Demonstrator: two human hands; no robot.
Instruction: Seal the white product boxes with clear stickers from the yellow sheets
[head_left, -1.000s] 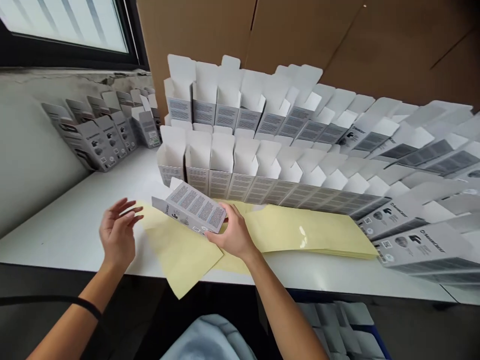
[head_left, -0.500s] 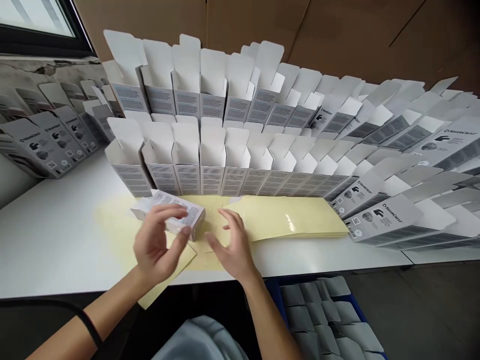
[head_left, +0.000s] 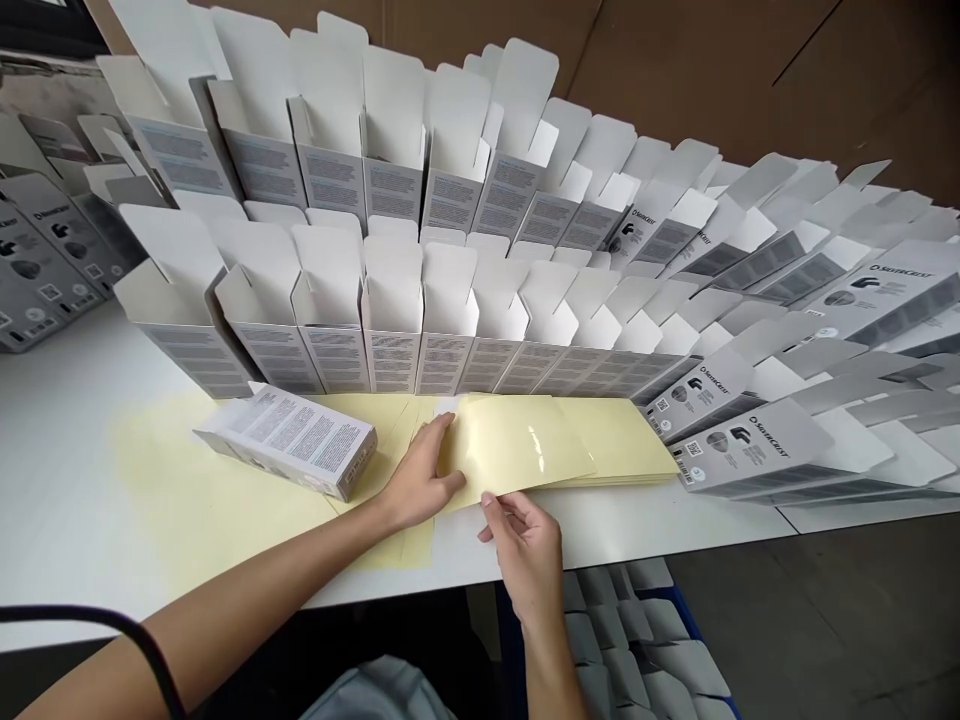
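1. Head view, centre of the frame: the left hand [head_left: 420, 478] lies flat on a glossy yellow sheet [head_left: 517, 445]. Its fingers [head_left: 436, 445] are open and stretched, gripping nothing.
2. Just below and to the right, the right hand [head_left: 529, 545] pinches the sheet's near edge between thumb and forefinger, at the front edge of the white desk [head_left: 67, 480].
3. The sheet tops a stack of like sheets [head_left: 630, 455] running to the right.
4. Left of centre, a closed grey box [head_left: 289, 440] lies on its side, near the left hand.
5. Upper half: rows of open-flapped boxes [head_left: 390, 320] stand upright; those at the right lean over.
6. Lower right: a blue crate [head_left: 645, 650] of flat grey cartons sits below the desk.
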